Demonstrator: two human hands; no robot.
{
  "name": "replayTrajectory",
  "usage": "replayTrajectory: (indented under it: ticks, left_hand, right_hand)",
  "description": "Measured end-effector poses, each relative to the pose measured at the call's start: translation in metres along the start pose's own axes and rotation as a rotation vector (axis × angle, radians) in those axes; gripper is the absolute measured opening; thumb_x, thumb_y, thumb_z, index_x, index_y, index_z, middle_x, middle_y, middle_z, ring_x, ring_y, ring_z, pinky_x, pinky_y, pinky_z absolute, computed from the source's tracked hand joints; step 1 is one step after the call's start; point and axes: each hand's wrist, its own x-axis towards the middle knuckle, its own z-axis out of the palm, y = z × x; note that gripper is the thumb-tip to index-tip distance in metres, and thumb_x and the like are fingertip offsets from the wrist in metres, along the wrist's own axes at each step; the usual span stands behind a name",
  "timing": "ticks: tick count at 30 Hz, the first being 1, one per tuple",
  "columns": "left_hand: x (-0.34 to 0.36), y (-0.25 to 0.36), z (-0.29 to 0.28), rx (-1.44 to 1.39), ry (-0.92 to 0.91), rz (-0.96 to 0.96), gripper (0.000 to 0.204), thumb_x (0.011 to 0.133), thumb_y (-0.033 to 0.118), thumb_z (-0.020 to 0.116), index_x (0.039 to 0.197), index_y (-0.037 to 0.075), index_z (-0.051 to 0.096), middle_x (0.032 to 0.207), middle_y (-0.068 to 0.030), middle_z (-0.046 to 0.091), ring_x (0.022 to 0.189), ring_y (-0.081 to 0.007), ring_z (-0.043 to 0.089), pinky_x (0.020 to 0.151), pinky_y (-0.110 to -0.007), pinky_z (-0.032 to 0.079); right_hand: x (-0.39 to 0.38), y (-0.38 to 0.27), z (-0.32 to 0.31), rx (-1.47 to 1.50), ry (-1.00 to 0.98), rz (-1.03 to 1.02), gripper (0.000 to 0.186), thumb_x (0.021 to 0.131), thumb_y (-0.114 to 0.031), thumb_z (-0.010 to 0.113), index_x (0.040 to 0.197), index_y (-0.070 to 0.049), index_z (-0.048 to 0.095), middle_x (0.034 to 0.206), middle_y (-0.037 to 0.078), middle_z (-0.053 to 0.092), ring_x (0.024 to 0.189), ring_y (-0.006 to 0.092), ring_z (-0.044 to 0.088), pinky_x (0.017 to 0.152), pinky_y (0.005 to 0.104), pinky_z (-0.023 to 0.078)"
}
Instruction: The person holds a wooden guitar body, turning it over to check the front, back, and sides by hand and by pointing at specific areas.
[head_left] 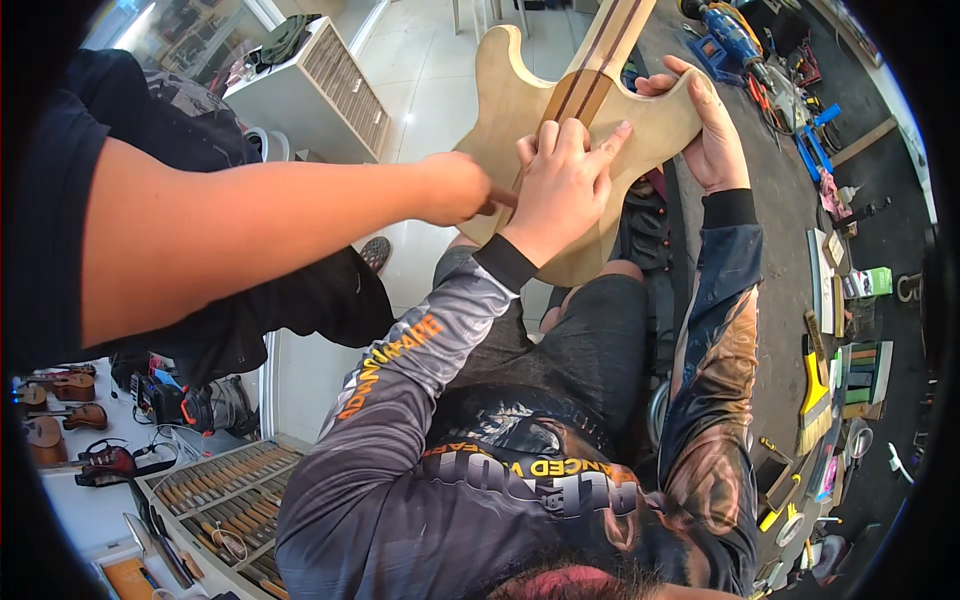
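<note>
A pale wooden electric guitar body (640, 150) with dark stripes down its middle and into the neck (615, 35) is tilted before me, over my lap. My right hand (715, 130) grips its right horn, fingers round the far edge and thumb on the near side. Against the wood rests my left hand (565, 190), back toward me, index finger stretched to the right and the other fingers bent. No object shows in it; those bent fingertips are hidden. From the left, another person's hand (460, 188) points a finger at the body, close beside my left wrist.
A dark workbench (690, 270) runs along the right, bearing a blue drill (725, 35), blue clamps (820, 135) and a yellow brush (815, 400). A white cabinet (300, 95) stands far left. Behind my left elbow are tool racks (215, 490) and small guitars (80, 418).
</note>
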Motion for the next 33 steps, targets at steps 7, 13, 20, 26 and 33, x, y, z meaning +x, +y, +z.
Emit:
replayTrajectory:
  ticks: [7, 13, 20, 26, 33]
  left_hand:
    - [0.031, 0.021, 0.007, -0.06, 0.126, 0.039, 0.057, 0.092, 0.017, 0.072, 0.148, 0.028, 0.069, 0.102, -0.0039, 0.053, 0.104, -0.0255, 0.052, 0.089, -0.046, 0.034]
    - [0.037, 0.025, 0.013, -0.076, 0.165, 0.04, 0.057, 0.092, 0.017, 0.073, 0.147, 0.027, 0.07, 0.102, -0.0041, 0.053, 0.104, -0.0268, 0.051, 0.089, -0.046, 0.034]
    - [0.016, 0.013, 0.01, -0.085, 0.087, 0.012, 0.057, 0.093, 0.014, 0.07, 0.148, 0.03, 0.07, 0.101, -0.0035, 0.053, 0.103, -0.0259, 0.051, 0.089, -0.045, 0.034]
    - [-0.007, -0.01, 0.007, -0.036, 0.022, -0.012, 0.06, 0.093, 0.014, 0.07, 0.151, 0.033, 0.067, 0.1, -0.0034, 0.052, 0.102, -0.0242, 0.051, 0.089, -0.045, 0.032]
    - [-0.032, -0.053, -0.005, 0.096, -0.005, -0.055, 0.062, 0.093, 0.014, 0.071, 0.151, 0.035, 0.067, 0.095, -0.002, 0.052, 0.097, -0.0234, 0.051, 0.089, -0.046, 0.032]
  right_hand:
    - [0.001, 0.002, 0.004, 0.031, -0.014, 0.001, 0.058, 0.105, -0.04, 0.072, 0.147, -0.002, 0.057, 0.124, 0.016, 0.074, 0.128, 0.0317, 0.068, 0.111, 0.0472, 0.056]
    - [0.001, 0.0, 0.002, 0.027, -0.023, -0.005, 0.058, 0.106, -0.04, 0.072, 0.146, -0.002, 0.057, 0.124, 0.016, 0.074, 0.128, 0.0322, 0.068, 0.111, 0.0475, 0.056]
    - [-0.001, 0.002, -0.004, 0.009, -0.007, 0.005, 0.058, 0.106, -0.041, 0.071, 0.147, -0.002, 0.057, 0.124, 0.016, 0.074, 0.129, 0.0326, 0.068, 0.111, 0.0473, 0.055]
    - [0.0, 0.005, -0.006, 0.009, 0.021, 0.006, 0.059, 0.106, -0.041, 0.071, 0.147, -0.001, 0.057, 0.125, 0.016, 0.075, 0.128, 0.0324, 0.068, 0.112, 0.0465, 0.054]
    - [0.0, 0.004, -0.007, 0.015, 0.008, 0.007, 0.06, 0.106, -0.041, 0.071, 0.148, -0.001, 0.057, 0.125, 0.016, 0.075, 0.128, 0.033, 0.068, 0.113, 0.0468, 0.054]
